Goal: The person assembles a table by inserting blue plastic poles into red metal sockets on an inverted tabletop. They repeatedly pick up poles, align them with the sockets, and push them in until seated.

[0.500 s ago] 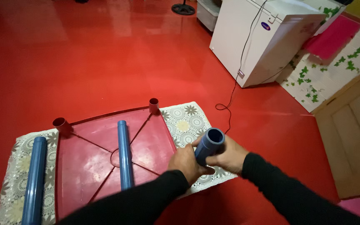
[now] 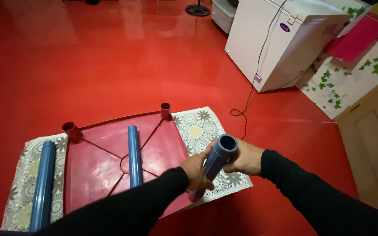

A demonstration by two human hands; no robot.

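Blue pipe [image 2: 217,159] between both hands' fingers [image 2: 202,154]

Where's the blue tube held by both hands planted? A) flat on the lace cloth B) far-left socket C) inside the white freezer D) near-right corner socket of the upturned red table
D: both hands, left hand and right hand, grip the tube, whose lower end meets the table at its near-right corner.
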